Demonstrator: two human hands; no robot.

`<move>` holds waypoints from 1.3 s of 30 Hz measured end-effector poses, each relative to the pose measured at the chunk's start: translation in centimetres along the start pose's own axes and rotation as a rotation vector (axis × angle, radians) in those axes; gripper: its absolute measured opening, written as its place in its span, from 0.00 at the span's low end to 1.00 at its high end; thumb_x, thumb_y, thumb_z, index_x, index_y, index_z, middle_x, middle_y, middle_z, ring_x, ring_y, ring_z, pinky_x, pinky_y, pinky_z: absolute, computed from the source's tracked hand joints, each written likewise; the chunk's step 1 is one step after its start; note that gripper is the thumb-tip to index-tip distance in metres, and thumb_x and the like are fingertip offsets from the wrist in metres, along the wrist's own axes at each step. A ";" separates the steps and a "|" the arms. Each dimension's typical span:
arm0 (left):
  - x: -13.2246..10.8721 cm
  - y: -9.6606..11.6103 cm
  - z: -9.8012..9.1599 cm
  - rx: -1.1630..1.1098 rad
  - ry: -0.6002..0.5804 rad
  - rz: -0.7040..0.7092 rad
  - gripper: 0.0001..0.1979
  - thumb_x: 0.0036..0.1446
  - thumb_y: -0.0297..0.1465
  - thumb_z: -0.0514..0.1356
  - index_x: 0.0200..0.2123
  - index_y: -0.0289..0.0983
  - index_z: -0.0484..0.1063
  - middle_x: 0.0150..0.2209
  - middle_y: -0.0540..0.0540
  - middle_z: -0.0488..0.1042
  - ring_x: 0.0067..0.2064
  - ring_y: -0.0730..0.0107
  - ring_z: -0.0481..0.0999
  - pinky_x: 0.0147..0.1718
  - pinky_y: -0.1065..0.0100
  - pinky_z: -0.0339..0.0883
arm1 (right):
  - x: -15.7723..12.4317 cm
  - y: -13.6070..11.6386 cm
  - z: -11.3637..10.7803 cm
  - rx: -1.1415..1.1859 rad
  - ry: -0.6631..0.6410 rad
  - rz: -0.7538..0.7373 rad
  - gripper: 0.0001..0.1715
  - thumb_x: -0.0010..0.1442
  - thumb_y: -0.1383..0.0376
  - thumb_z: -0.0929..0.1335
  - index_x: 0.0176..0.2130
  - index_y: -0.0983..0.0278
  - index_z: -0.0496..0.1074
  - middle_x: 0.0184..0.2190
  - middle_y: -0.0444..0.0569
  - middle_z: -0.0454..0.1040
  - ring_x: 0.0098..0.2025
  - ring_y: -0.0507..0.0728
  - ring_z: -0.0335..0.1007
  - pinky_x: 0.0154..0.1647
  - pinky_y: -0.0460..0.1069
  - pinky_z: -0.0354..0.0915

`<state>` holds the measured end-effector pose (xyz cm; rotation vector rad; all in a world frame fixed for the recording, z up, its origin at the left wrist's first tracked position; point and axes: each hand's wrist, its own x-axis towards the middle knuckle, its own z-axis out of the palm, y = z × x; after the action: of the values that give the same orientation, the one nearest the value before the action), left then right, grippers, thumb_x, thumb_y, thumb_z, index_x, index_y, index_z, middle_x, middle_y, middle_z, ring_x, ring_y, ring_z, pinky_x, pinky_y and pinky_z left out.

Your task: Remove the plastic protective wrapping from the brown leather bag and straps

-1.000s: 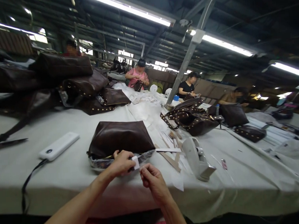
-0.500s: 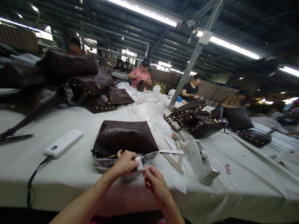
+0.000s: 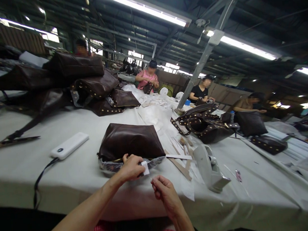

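Observation:
In the head view, a dark brown leather bag (image 3: 132, 140) lies in front of me, clear plastic (image 3: 108, 167) showing along its near opening. My left hand (image 3: 132, 167) is closed at that opening, with a small white tag (image 3: 145, 168) sticking out from its fingers. Something dark shows under the tag, too small to name. Just right of the tag, my right hand (image 3: 165, 190) is closed in a pinch, apart from the bag. A faint thin strand seems to run from its fingertips towards the tag; what they hold is too fine to make out.
A tape dispenser (image 3: 210, 169) stands right of the bag, near paper strips (image 3: 181, 165). To the left lie a white power bank (image 3: 70, 146) with a cable and dark scissors (image 3: 21, 140). Brown bags (image 3: 74, 68) are piled behind; a studded bag (image 3: 208, 124) sits right. Several people work beyond.
My right hand has drawn slightly away from the white tag, to the right and towards me. My left hand stays on the tag at the bag. The whole view has shifted slightly.

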<state>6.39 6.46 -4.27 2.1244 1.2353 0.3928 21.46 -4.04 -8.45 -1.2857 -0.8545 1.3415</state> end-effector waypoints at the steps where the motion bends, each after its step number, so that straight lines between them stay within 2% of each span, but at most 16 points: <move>1: 0.0 0.0 0.1 0.003 0.001 0.003 0.09 0.42 0.31 0.54 0.24 0.38 0.74 0.29 0.48 0.77 0.44 0.57 0.71 0.57 0.49 0.40 | -0.2 0.0 -0.2 -0.031 0.016 0.018 0.24 0.46 0.49 0.73 0.25 0.67 0.69 0.18 0.39 0.62 0.17 0.44 0.50 0.18 0.43 0.42; 6: -0.1 -0.1 0.3 0.020 0.006 0.008 0.09 0.43 0.31 0.54 0.26 0.38 0.74 0.33 0.46 0.77 0.46 0.57 0.70 0.57 0.49 0.40 | -0.9 -0.3 -0.2 -0.068 0.067 0.017 0.23 0.47 0.49 0.73 0.23 0.66 0.67 0.16 0.38 0.60 0.16 0.44 0.49 0.18 0.43 0.42; 11: -0.1 0.0 0.3 0.023 0.015 -0.005 0.10 0.43 0.32 0.55 0.27 0.38 0.75 0.33 0.45 0.77 0.47 0.55 0.69 0.57 0.47 0.40 | -0.2 -1.1 1.4 0.178 0.034 -0.105 0.21 0.48 0.51 0.74 0.28 0.64 0.68 0.19 0.37 0.61 0.18 0.43 0.48 0.19 0.43 0.42; 13: -0.1 0.0 0.3 0.015 0.021 -0.015 0.10 0.43 0.31 0.55 0.28 0.39 0.76 0.32 0.45 0.77 0.48 0.55 0.69 0.57 0.47 0.40 | 0.4 -0.8 1.9 0.204 0.007 -0.127 0.21 0.48 0.51 0.74 0.28 0.64 0.68 0.20 0.37 0.61 0.18 0.43 0.48 0.19 0.43 0.42; 20: 0.0 -0.3 0.5 -0.012 0.031 -0.013 0.10 0.43 0.30 0.55 0.28 0.39 0.76 0.35 0.46 0.78 0.48 0.57 0.70 0.58 0.48 0.38 | 1.2 1.2 2.3 0.054 0.061 -0.036 0.25 0.45 0.47 0.73 0.26 0.65 0.66 0.18 0.36 0.60 0.16 0.43 0.47 0.17 0.43 0.41; 25: 0.1 -0.2 0.5 -0.028 0.028 -0.018 0.10 0.42 0.30 0.55 0.28 0.40 0.76 0.36 0.46 0.78 0.48 0.57 0.70 0.58 0.48 0.38 | 1.7 1.7 2.5 -0.053 0.147 -0.074 0.28 0.45 0.44 0.72 0.22 0.65 0.64 0.15 0.37 0.60 0.15 0.44 0.48 0.16 0.43 0.43; 32: 0.1 0.1 0.0 -0.085 0.010 -0.047 0.09 0.41 0.30 0.55 0.25 0.39 0.76 0.29 0.49 0.78 0.46 0.56 0.71 0.58 0.48 0.37 | 3.1 2.1 3.4 -0.094 0.268 -0.098 0.32 0.39 0.39 0.72 0.19 0.63 0.63 0.11 0.36 0.59 0.13 0.45 0.49 0.14 0.43 0.44; 36: 0.1 0.3 -0.5 -0.134 -0.018 -0.054 0.09 0.43 0.31 0.55 0.23 0.38 0.75 0.25 0.51 0.76 0.40 0.59 0.73 0.58 0.46 0.37 | 3.1 1.6 3.9 -0.045 0.257 -0.078 0.31 0.38 0.41 0.73 0.19 0.63 0.62 0.11 0.36 0.59 0.12 0.45 0.48 0.13 0.43 0.42; 39: 0.0 0.4 -0.8 -0.181 0.012 -0.072 0.08 0.42 0.34 0.57 0.22 0.38 0.74 0.21 0.52 0.73 0.37 0.60 0.73 0.59 0.49 0.39 | 2.7 0.8 3.8 -0.023 0.217 -0.066 0.29 0.40 0.43 0.73 0.19 0.64 0.63 0.12 0.36 0.59 0.13 0.44 0.48 0.14 0.43 0.42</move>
<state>6.23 6.64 -3.34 1.9219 1.2308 0.4687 17.90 -0.98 -9.18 -1.3804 -0.7561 1.1204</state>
